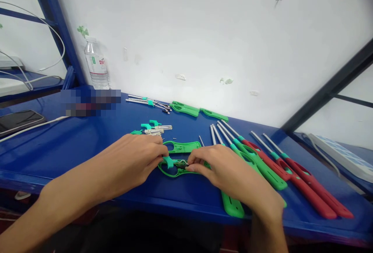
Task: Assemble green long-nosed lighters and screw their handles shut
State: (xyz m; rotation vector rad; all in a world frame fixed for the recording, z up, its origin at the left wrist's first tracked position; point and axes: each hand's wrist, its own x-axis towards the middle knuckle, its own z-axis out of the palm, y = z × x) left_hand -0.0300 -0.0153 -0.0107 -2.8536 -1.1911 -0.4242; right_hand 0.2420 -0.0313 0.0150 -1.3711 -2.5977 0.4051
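Observation:
An opened green lighter shell half [175, 174] lies on the table, with a black part and a thin wire inside it. My left hand [145, 154] is closed, its fingertips gripping a teal trigger [168, 162] at the shell's left end. From the other side, my right hand [208, 162] pinches at the black part [181, 164]; its fingers hide some of it. Just behind lies a second green shell half [185, 147]. Several teal triggers with clear fuel tanks [154, 130] lie beyond my left hand.
Green and red long lighters [309, 187] lie at right. Metal lighter tubes with wires [142, 101] and green shell pieces [186, 108] lie along the wall. A water bottle [97, 66] stands at back left, a phone [20, 122] and white cable [37, 128] farther left.

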